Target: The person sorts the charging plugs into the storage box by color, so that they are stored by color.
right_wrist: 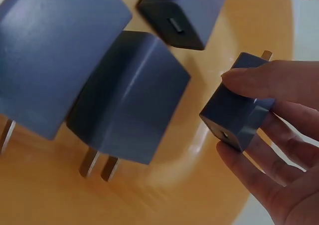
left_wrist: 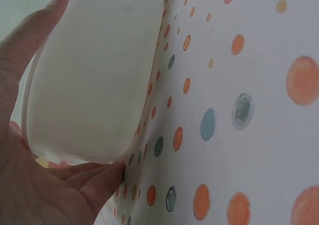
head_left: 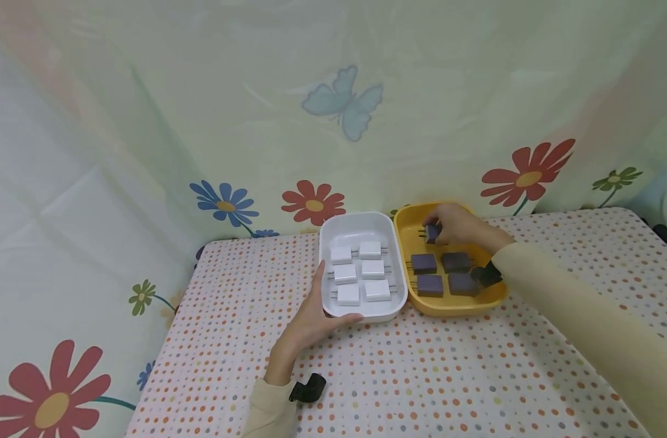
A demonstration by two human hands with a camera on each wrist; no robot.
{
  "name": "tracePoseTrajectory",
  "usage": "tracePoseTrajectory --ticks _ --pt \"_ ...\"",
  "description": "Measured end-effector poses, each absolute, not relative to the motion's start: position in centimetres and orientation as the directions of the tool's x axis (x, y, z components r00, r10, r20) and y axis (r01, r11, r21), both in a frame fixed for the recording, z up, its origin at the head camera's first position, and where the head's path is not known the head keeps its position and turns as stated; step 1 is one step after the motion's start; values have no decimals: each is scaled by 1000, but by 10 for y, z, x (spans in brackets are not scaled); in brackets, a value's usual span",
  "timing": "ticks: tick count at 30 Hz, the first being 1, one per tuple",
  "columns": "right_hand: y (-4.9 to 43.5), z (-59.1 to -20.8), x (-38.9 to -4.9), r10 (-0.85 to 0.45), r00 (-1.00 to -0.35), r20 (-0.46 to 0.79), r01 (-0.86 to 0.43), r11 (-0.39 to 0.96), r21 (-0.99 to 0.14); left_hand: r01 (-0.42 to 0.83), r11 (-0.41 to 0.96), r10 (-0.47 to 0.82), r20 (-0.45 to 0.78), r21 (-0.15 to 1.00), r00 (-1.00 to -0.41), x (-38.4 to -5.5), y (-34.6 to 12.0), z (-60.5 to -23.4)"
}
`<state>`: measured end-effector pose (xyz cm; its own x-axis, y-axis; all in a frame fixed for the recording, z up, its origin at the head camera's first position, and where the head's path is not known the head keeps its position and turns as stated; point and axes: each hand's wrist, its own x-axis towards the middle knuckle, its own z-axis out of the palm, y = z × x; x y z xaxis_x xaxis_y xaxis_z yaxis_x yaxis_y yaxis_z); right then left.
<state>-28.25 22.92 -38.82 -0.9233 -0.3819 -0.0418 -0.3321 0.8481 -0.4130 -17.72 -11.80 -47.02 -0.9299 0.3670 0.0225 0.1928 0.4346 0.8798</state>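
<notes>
My right hand (head_left: 458, 226) pinches a dark purple-grey plug charger (right_wrist: 239, 103) between thumb and fingers at the back of the yellow tray (head_left: 448, 307). Its metal prongs point left in the head view. Several more dark chargers (head_left: 429, 286) lie in that tray below the hand, prongs showing on some. My left hand (head_left: 308, 319) rests against the near left corner of the white tray (head_left: 360, 222), thumb straight along the front wall, fingers along the left side. Inside the white tray, several white plug chargers (head_left: 345, 274) lie in two columns.
Both trays stand side by side at the back of a table covered with a dotted cloth (head_left: 421, 377). Behind them hangs a curtain (head_left: 245, 121) printed with flowers and a butterfly. Black straps (head_left: 308, 388) circle the wrists over beige sleeves.
</notes>
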Motion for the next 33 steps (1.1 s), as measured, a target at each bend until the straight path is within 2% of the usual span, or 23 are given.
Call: tracePoseTrajectory --ticks 10,22,28,33 --pt "231 -403 -287 -377 -920 -109 -298 852 -430 235 403 391 66 884 -918 -180 -117 -470" --pt "228 -413 -284 -379 -917 -125 -286 843 -455 210 412 383 41 887 -923 -176 -118 -479" --pt "232 -401 -271 -395 -918 -38 -336 824 -456 184 440 366 11 879 -930 -174 -119 -480" --pt "243 -380 -240 -379 -924 60 -360 803 -475 185 445 370 8 876 -929 -176 -119 -473"
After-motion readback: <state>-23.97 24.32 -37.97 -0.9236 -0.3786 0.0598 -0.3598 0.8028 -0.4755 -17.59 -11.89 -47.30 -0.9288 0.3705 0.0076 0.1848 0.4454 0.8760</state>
